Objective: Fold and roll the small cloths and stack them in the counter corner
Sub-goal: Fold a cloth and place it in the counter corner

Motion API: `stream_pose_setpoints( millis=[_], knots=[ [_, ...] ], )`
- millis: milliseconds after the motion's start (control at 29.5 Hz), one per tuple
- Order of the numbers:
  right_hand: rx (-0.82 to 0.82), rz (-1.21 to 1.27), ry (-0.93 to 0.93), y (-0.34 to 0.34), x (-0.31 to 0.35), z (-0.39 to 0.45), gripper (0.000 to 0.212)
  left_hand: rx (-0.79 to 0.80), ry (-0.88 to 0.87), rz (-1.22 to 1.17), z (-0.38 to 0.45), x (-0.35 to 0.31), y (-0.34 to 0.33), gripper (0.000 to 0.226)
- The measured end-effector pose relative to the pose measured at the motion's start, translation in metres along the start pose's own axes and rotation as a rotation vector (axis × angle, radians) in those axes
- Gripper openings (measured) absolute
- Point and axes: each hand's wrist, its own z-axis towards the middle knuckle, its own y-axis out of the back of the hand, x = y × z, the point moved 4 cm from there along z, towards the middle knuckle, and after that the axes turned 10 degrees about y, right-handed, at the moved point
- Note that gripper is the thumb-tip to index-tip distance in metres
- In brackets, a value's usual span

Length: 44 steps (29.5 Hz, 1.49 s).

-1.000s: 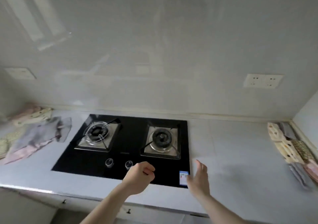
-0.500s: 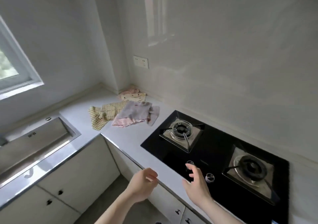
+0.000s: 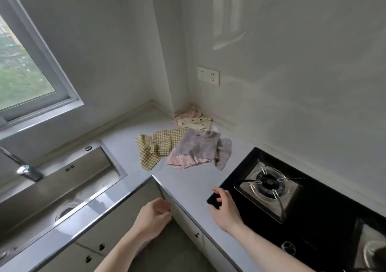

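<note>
Cloths (image 3: 183, 148) lie loose on the counter (image 3: 188, 182) near its corner, ahead and slightly left of both empty hands; right hand (image 3: 226, 209), fingers loosely spread, hovers nearer than the loosely curled left hand (image 3: 153, 215)

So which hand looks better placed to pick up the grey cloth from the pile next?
Probably the right hand. It is already over the counter beside the hob, fingers relaxed, with bare surface between it and the grey cloth. The left hand hangs below the counter edge, holding nothing.
</note>
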Motion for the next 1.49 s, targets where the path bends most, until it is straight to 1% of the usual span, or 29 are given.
stream_pose_setpoints(
  millis=[135, 237, 339, 474, 575, 677, 779, 948, 1049, 1151, 1219, 1320, 1354, 1422, 1490],
  knots=[
    [0.019, -0.017, 0.031, -0.017, 0.016, 0.039, 0.048, 0.049, 0.038, 0.047, 0.037, 0.012, 0.012, 0.024],
    [-0.008, 0.01, -0.006, -0.024, 0.019, 0.066, 0.047, 0.078, -0.014, 0.109, 0.079, 0.002, 0.021, 0.028],
    [-0.092, 0.071, -0.062, -0.027, 0.02, 0.085, 0.043, 0.12, -0.085, 0.187, 0.124, -0.015, 0.03, 0.025],
    [-0.173, 0.064, -0.098, -0.02, 0.02, 0.109, 0.042, 0.187, -0.166, 0.231, 0.182, -0.033, 0.034, 0.024],
    [-0.293, 0.039, -0.158, -0.021, 0.02, 0.136, 0.042, 0.239, -0.26, 0.317, 0.233, -0.038, 0.043, 0.028],
    [-0.434, 0.024, -0.213, -0.021, 0.023, 0.162, 0.037, 0.283, -0.343, 0.366, 0.279, -0.035, 0.057, 0.032],
    [-0.455, -0.022, -0.241, -0.03, 0.022, 0.187, 0.036, 0.293, -0.399, 0.423, 0.316, -0.03, 0.068, 0.033],
    [-0.387, -0.131, -0.261, -0.058, 0.008, 0.218, 0.037, 0.265, -0.513, 0.425, 0.359, -0.038, 0.065, 0.033],
    [-0.364, -0.188, -0.267, -0.073, -0.016, 0.234, 0.043, 0.267, -0.563, 0.445, 0.386, -0.04, 0.05, 0.036],
    [-0.318, -0.267, -0.252, -0.092, -0.045, 0.247, 0.042, 0.239, -0.606, 0.435, 0.417, -0.029, 0.029, 0.042],
    [-0.326, -0.313, -0.214, -0.108, -0.063, 0.258, 0.041, 0.195, -0.664, 0.393, 0.436, -0.016, 0.015, 0.045],
    [-0.515, -0.501, -0.072, -0.134, -0.09, 0.273, 0.042, 0.045, -0.803, 0.32, 0.45, 0.007, -0.008, 0.038],
    [-0.558, -0.571, -0.06, -0.141, -0.092, 0.275, 0.042, -0.004, -0.845, 0.318, 0.45, 0.013, -0.013, 0.039],
    [-0.626, -0.668, -0.052, -0.147, -0.091, 0.277, 0.043, -0.045, -0.883, 0.289, 0.45, 0.018, -0.018, 0.044],
    [-0.719, -0.694, 0.037, -0.15, -0.095, 0.276, 0.043, -0.065, -0.919, 0.24, 0.453, 0.023, -0.02, 0.048]
  ],
)
